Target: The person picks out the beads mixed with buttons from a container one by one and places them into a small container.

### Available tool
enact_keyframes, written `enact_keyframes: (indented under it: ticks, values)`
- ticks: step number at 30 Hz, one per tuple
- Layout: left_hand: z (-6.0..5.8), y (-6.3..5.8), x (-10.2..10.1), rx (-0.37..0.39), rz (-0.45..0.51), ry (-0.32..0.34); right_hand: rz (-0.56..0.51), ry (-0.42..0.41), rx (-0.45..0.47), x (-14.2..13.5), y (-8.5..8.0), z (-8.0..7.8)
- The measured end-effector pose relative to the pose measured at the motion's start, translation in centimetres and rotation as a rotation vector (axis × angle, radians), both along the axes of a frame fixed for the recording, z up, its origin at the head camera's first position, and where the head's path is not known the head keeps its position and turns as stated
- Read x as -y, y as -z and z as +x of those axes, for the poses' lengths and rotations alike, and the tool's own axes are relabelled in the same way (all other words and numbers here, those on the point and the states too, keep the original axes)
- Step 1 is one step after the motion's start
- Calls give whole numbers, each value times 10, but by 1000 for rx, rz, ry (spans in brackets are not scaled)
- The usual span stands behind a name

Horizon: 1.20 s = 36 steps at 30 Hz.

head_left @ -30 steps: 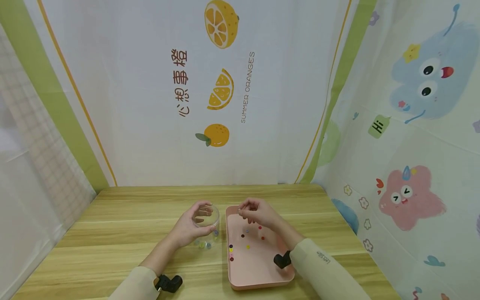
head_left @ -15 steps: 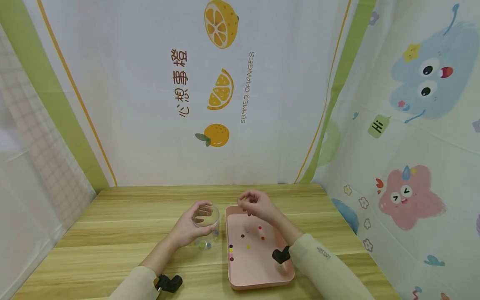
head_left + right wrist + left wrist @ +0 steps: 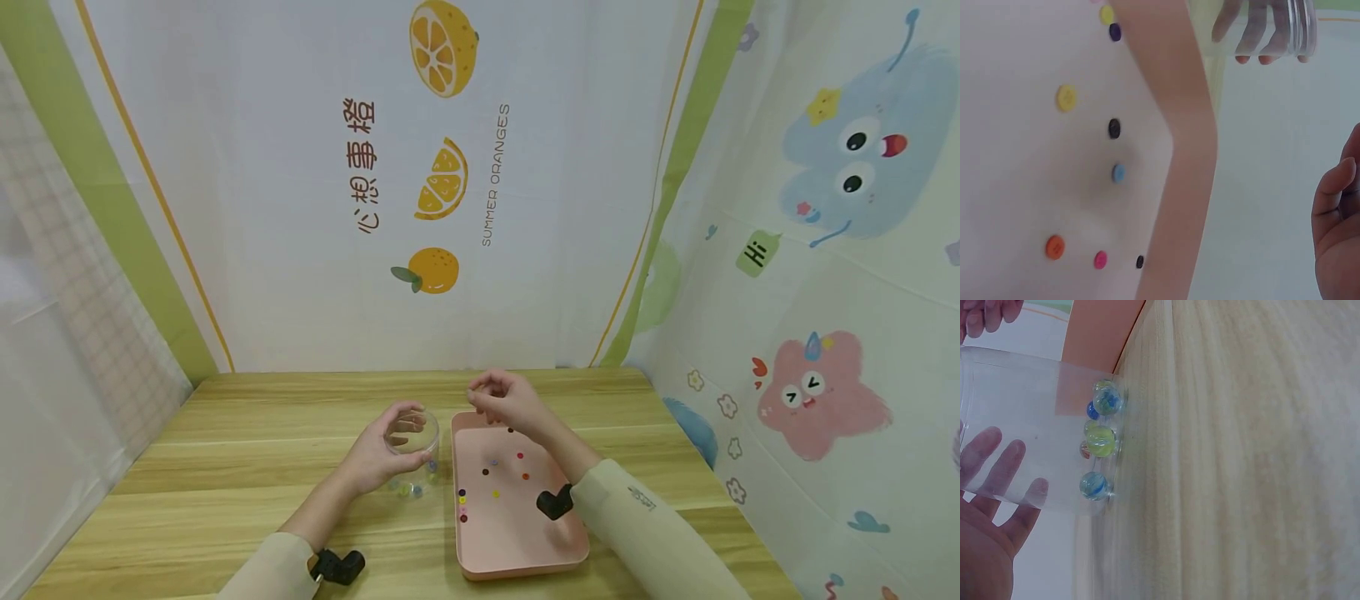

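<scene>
My left hand [image 3: 369, 458] grips a clear plastic jar [image 3: 411, 465] around its upper part, thumb on the near side. The jar stands upright on the table with several glass marbles [image 3: 1100, 441] at its bottom, blue, yellow-green and reddish. My right hand [image 3: 517, 408] is raised above the far end of a pink tray [image 3: 525, 537], its thumb and fingertips pinched together. Between them shows a small pale clear thing that looks like a marble [image 3: 471, 396], mostly hidden by the fingers. Loose buttons [image 3: 1066, 98] in yellow, black, blue, orange and pink lie in the tray.
The tray stands just right of the jar, its raised rim between them. A short line of buttons [image 3: 462, 505] sits along the tray's left wall. The wooden table [image 3: 285, 433] reaches back to a printed curtain [image 3: 300, 317], and another cloth hangs at the right.
My right hand has risen from over the tray and shifted slightly left and away, fingertips still together. A black button at the tray's far end now shows. The left hand and jar have not moved.
</scene>
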<state>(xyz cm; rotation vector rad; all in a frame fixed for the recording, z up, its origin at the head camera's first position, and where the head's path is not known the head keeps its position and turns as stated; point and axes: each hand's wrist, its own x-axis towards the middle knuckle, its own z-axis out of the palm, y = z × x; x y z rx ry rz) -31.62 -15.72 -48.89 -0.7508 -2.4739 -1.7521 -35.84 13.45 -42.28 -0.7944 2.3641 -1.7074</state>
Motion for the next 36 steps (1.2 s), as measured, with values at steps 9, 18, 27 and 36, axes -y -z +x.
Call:
enact_keyframes:
  ticks: [9,18,27,36]
  values:
    - [-1,2,1,-8,1,-1,-23,-32,28,16,-9,1]
    - [0,2,1,-9,-2,8,-40,-81,15,32,-12,4]
    - [0,1,2,-7,2,15,-57,-96,48,46,-12,8]
    - [1,1,2,-8,2,13,-9,-110,12,56,-11,12]
